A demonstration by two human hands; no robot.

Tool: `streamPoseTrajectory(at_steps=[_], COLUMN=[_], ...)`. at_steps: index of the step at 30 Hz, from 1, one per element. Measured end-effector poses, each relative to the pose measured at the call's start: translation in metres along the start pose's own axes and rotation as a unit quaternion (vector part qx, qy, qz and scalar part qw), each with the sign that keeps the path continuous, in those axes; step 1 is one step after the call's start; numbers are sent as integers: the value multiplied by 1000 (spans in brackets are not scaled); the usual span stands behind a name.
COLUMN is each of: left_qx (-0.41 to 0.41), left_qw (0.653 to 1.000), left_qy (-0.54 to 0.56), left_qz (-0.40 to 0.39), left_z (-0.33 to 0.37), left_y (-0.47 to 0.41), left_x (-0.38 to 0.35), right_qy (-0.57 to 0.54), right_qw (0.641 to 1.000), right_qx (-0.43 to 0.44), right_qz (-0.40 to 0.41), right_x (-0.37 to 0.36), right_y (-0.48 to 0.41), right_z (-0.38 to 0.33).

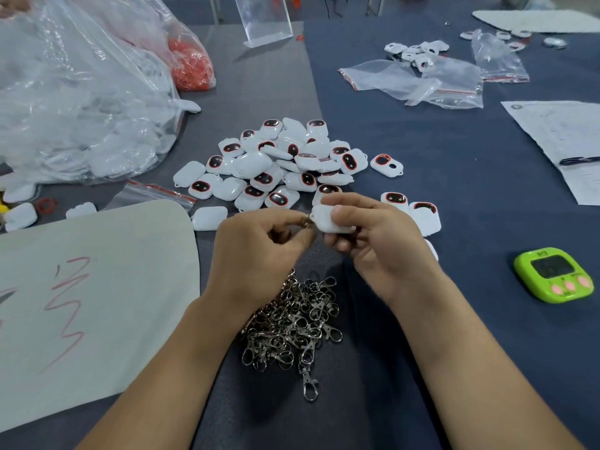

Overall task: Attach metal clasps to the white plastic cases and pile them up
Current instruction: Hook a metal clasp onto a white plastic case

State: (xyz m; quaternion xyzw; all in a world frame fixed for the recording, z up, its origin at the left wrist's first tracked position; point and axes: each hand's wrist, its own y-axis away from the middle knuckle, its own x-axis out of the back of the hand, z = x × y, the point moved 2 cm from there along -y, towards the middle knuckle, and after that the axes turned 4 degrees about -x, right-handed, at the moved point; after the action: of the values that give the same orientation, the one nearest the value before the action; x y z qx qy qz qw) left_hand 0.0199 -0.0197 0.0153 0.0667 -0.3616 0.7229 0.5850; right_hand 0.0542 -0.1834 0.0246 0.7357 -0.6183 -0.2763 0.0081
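Loose metal clasps heap (292,323) on counter (470,336), between forearms. Just beyond, left hand (259,241) pinches clasp (306,221) against corner of white case (331,220), which right hand (380,235) grips. Case pile (276,164) farther back.

Table (269,92): fills nearly the whole frame, its grey surface showing at upper centre and left.
Dark blue cloth (454,206): laid over centre and right.
Pale sheet (97,287) with red strokes: lower left.
Clear acrylic stand (263,21): upright, top centre.
Green timer (555,274): right edge, on the cloth.
Printed paper (558,138): upper right.
Light: even, with soft shadows.
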Motion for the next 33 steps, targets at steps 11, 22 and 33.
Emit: streamPoseTrajectory(at_steps=[11,22,33], left_qx=[132,45,-123], left_qw=[954,987,975], left_qy=[270,153,-109], left_qz=[20,8,-147], left_z=[7,7,8], left_y=[-4,-5,-4], left_x=[-8,-5,5], right_qy=[-35,-14,278], right_qw=[999,999,934], right_qx=[-16,30,224], right_qz=[-30,-29,26], right_x=[-2,-4,-8], right_y=[1,5,13], right_z=[0,-2,0])
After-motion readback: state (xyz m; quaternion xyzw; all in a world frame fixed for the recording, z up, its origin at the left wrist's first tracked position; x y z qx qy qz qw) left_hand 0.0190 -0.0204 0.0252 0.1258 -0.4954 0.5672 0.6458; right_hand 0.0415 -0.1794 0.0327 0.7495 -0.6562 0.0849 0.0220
